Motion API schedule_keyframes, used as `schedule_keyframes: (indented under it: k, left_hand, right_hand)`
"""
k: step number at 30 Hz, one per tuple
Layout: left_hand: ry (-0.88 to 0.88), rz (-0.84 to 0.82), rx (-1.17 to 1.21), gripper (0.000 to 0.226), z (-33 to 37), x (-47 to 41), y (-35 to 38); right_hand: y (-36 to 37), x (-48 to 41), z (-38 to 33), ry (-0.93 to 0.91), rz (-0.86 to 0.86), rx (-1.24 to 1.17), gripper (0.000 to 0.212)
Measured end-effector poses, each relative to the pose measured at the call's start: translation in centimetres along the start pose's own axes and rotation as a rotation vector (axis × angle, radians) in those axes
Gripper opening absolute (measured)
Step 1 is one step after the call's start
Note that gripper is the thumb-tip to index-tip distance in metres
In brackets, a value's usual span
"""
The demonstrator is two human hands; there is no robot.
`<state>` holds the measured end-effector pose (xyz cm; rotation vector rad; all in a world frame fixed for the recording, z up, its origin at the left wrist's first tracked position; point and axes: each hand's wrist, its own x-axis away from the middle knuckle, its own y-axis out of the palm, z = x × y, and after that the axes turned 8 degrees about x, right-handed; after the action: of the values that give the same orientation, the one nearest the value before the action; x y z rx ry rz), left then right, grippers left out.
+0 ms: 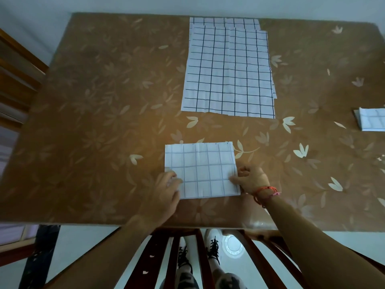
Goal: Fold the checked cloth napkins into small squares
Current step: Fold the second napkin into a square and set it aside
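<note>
A half-folded napkin [201,170] lies near the front edge of the worktop [104,122]. The right hand [252,178] pinches its right edge with curled fingers. The left hand [166,184] rests on its left edge, too blurred to tell pinch from press. One finished square [373,119] sits far right. A stack of flat napkins [228,69] waits beyond, so most of the job likely remains.
</note>
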<state>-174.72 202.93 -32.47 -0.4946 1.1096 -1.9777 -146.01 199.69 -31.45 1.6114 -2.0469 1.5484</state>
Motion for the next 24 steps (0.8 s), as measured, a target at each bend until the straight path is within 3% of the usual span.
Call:
schedule_keyframes:
  k: [7, 21, 22, 24]
  left_hand:
    - [0.114, -0.179, -0.064, 0.040, 2.5, 2.6, 2.5]
    - [0.002, -0.293, -0.208, 0.061, 2.9, 4.3, 4.4]
    - [0.001, -0.296, -0.213, 0.062, 2.9, 4.3, 4.5]
    - [0.004, -0.299, -0.225, 0.062, 2.9, 4.3, 4.6]
  right_hand:
    - [0.1, 0.0, 0.1, 0.015, 0.036, 0.031, 0.032]
    - [0.1, 1.3, -0.4, 0.024, 0.169, 0.054, 0.025]
    - [-0.3, 1.9, -0.4, 0.048, 0.153, 0.078, 0.020]
    - [-0.6, 3.6, 0.1, 0.115, -0.063, 0.126, 0.006]
